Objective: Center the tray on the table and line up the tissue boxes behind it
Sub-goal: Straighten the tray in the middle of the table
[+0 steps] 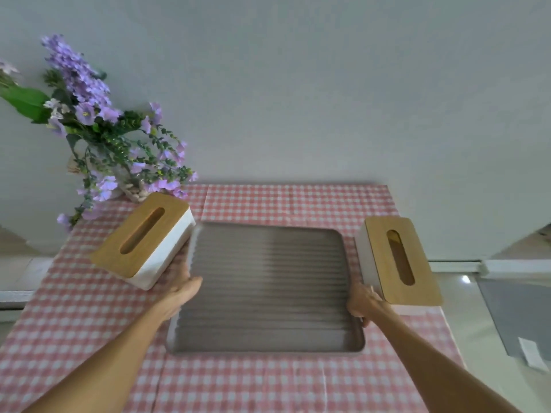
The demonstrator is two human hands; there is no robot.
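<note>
Both hands clamped on tray [265,287] sides — L hand [182,289], R hand [365,302], tissue boxes [143,238] flanking.

Both hands [182,289] on tray [268,281]

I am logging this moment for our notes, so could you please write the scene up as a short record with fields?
surface: table with a pink checked cloth
tray: grey ribbed tray, roughly mid-table
left hand: left hand gripping the tray's left edge
right hand: right hand gripping the tray's right edge
left tissue box: left tissue box, angled, beside the tray's left rear corner
right tissue box: right tissue box, beside the tray's right edge
boxes lined up behind tray: not yet
other: purple flowers at rear left
</note>
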